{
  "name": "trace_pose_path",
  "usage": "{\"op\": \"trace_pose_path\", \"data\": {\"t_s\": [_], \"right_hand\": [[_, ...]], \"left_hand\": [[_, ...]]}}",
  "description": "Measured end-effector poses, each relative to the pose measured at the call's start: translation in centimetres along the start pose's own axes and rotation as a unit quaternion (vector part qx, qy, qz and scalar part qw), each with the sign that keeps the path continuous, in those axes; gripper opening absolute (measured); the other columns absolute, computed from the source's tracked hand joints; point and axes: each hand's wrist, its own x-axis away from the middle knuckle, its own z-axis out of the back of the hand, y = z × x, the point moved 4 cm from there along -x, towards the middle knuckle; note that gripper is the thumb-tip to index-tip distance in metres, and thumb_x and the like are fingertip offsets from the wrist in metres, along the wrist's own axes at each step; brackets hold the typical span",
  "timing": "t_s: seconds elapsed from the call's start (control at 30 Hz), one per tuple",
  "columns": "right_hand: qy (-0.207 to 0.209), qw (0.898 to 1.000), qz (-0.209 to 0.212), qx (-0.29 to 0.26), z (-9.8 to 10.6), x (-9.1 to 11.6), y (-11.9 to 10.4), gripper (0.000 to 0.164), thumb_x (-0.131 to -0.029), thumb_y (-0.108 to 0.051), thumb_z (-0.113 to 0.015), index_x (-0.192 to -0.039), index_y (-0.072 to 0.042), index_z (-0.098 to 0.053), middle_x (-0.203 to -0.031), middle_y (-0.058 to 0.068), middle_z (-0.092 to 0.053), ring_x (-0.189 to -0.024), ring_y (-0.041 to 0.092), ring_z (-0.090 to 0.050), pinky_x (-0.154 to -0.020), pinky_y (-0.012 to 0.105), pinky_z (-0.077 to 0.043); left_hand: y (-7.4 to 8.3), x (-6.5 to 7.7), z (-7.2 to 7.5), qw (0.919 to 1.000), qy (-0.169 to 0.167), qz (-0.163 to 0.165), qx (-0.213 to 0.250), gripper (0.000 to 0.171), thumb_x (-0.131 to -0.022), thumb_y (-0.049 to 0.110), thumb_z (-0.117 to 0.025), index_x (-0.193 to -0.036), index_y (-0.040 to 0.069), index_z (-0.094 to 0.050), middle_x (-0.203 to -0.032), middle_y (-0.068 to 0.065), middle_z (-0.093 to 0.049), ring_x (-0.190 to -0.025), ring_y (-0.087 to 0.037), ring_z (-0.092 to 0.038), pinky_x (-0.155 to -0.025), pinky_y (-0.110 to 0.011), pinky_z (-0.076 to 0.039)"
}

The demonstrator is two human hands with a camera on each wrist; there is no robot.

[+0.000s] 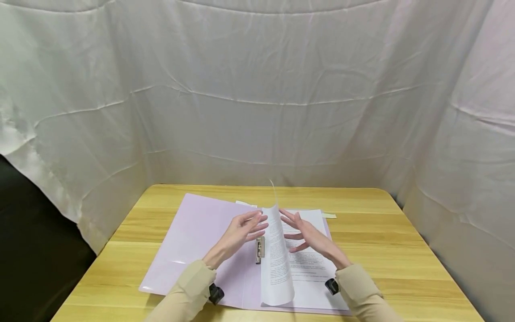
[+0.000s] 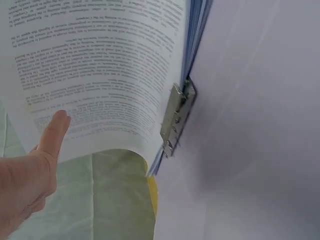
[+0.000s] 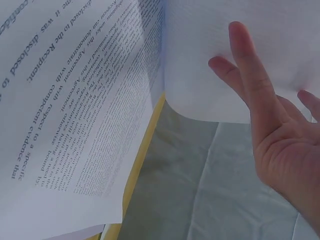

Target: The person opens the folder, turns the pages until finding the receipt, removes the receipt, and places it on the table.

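A lilac folder [image 1: 193, 241] lies open on the table, its metal clip [image 1: 259, 250] at the spine. Clipped printed sheets [image 1: 310, 264] lie on its right side. One printed page [image 1: 277, 255] stands raised and curved between the two hands. My left hand [image 1: 243, 230], fingers extended, is at the printed face of that page, and the left wrist view shows a finger [image 2: 54, 132] overlapping the text. On the other side, my right hand [image 1: 307, 235] has its fingers spread toward the blank back of the page [image 3: 200, 65].
The wooden table [image 1: 382, 250] has pale grey curtains [image 1: 257, 125] behind it and at its sides. A pale tab [image 1: 329, 216] sticks out past the folder's right edge, and a white slip [image 1: 246, 204] shows at its top. Dark material [image 1: 36, 241] hangs at the left.
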Motion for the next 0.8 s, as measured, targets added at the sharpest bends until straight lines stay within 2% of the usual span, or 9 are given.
{"op": "trace_pose_path", "data": {"t_s": [0.23, 0.53, 0.67, 0.8], "right_hand": [[0.006, 0.999, 0.000, 0.037, -0.6, -0.2, -0.1, 0.066, -0.107, -0.056, -0.004, -0.163, -0.024, -0.019, -0.170, 0.014, -0.014, -0.136, 0.058, -0.043, -0.084, 0.057, -0.061], [0.008, 0.999, -0.003, 0.048, -1.1, -0.2, -0.3, 0.066, -0.107, -0.058, -0.008, -0.162, -0.025, -0.024, -0.171, 0.013, -0.014, -0.139, 0.057, -0.040, -0.084, 0.056, -0.061], [0.008, 0.999, -0.004, 0.050, -1.3, -0.2, -0.3, 0.065, -0.107, -0.057, -0.008, -0.161, -0.026, -0.025, -0.171, 0.013, -0.013, -0.140, 0.056, -0.039, -0.083, 0.058, -0.061], [0.010, 0.999, -0.005, 0.051, -1.4, -0.1, -0.4, 0.065, -0.107, -0.057, -0.009, -0.161, -0.025, -0.025, -0.171, 0.014, -0.012, -0.140, 0.056, -0.039, -0.083, 0.059, -0.061]], "left_hand": [[0.3, -0.1, -0.4, 0.9996, -0.004, -0.002, 0.027, 0.067, -0.106, 0.035, -0.050, -0.152, -0.009, -0.029, -0.152, -0.032, -0.042, -0.137, -0.045, -0.050, -0.109, -0.041, -0.051], [0.4, -0.2, -0.5, 0.9990, 0.000, 0.001, 0.044, 0.064, -0.106, 0.028, -0.053, -0.151, -0.011, -0.032, -0.150, -0.033, -0.045, -0.134, -0.043, -0.054, -0.109, -0.042, -0.051], [0.4, -0.2, -0.5, 0.9990, 0.015, 0.005, 0.043, 0.059, -0.105, 0.027, -0.056, -0.148, -0.010, -0.039, -0.145, -0.032, -0.052, -0.128, -0.039, -0.060, -0.105, -0.041, -0.054], [0.4, -0.1, -0.3, 0.9989, 0.030, 0.007, 0.036, 0.059, -0.104, 0.024, -0.056, -0.148, -0.012, -0.038, -0.142, -0.032, -0.053, -0.125, -0.037, -0.063, -0.102, -0.040, -0.055]]}}
